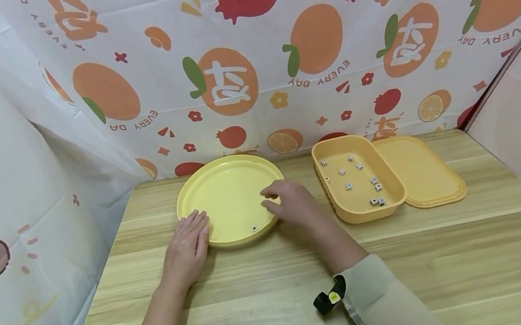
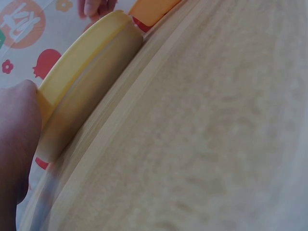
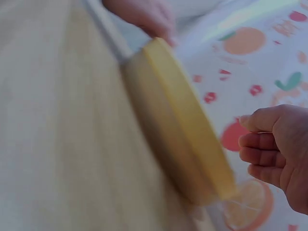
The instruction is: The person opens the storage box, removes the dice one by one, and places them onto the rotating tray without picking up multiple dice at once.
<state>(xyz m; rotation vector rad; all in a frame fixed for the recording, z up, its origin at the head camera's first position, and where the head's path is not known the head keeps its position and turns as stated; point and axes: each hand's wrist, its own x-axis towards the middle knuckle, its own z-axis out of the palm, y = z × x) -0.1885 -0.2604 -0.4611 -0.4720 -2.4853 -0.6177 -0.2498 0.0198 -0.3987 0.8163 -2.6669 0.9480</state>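
Lying just inside the near rim of a round yellow tray (image 1: 230, 199), a single white die (image 1: 254, 228) occupies the front part of its floor, as I see from the head camera. The tray rests flat on the wood-grain surface (image 1: 263, 300). At its left edge I have the left hand (image 1: 186, 248), resting on the rim with its fingers extended and gripping nothing that I can see; the left wrist view shows this hand against the side of the tray. At the opposite edge the right hand (image 1: 293, 200) hovers over the tray, its fingers loosely bent and a gap visible between thumb and forefinger. My right wrist view likewise shows nothing held in it. To the right of the tray, and apart from it, stands a rectangular orange-yellow box (image 1: 367, 215), open at the top, with several white dice (image 1: 349, 186) scattered over its floor, some lying close together near the front right corner. A flat lid (image 1: 428, 174) of similar colour lies just beside the box on its right. Beige sleeves (image 1: 387, 302) cover both forearms, and a black wrist device (image 1: 330, 295) is fastened at the right cuff. Behind the surface I note a white cloth (image 1: 271, 103) printed with fruit.
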